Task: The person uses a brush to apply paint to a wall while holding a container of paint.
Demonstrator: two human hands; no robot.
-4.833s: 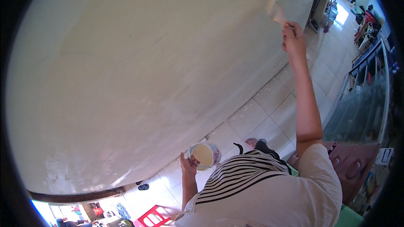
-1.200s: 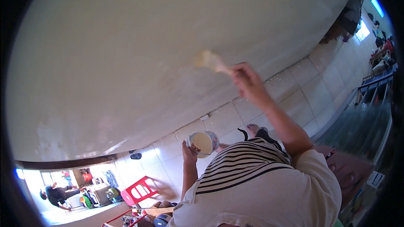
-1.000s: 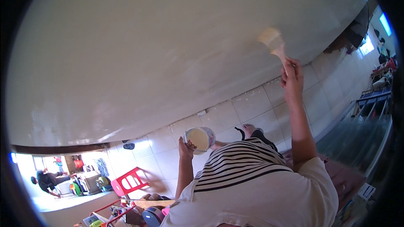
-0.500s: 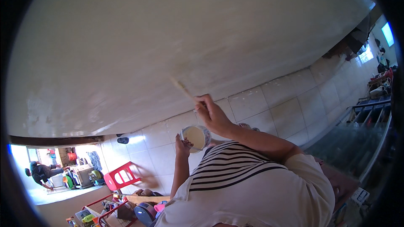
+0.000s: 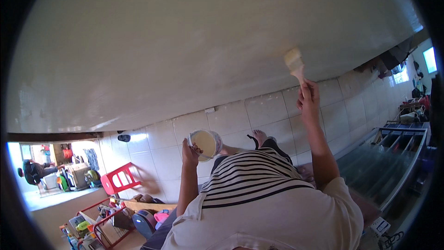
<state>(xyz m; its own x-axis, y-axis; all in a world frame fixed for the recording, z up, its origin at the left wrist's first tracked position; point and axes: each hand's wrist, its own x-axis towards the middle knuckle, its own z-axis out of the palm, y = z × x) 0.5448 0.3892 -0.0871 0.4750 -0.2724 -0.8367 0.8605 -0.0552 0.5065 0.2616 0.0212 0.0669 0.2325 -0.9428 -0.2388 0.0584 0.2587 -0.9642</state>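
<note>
A flat paintbrush [image 5: 296, 64] with pale bristles is gripped by its handle in my right hand [image 5: 310, 96], held up and out to the right. Its bristle end is at the light-coloured wall [image 5: 152, 51]; whether it touches I cannot tell. My left hand [image 5: 190, 152] grips a small round bucket [image 5: 218, 140] by its left rim, low in front of my striped shirt. Cream-coloured paint [image 5: 204, 141] fills part of the bucket, and some fingers curl over the rim on the inside.
Pale floor tiles [image 5: 266, 111] run along the wall's foot. A red plastic stool [image 5: 121, 178] lies to the left, near a red-framed rack [image 5: 104, 222] of household items. At the right stands a glass-topped case [image 5: 384, 162]. Through a doorway at far left, a person [image 5: 34, 171] bends over.
My right hand has swung right and outward along the wall, carrying the brush with it. My left hand still holds the bucket, now slightly further left and higher in view.
</note>
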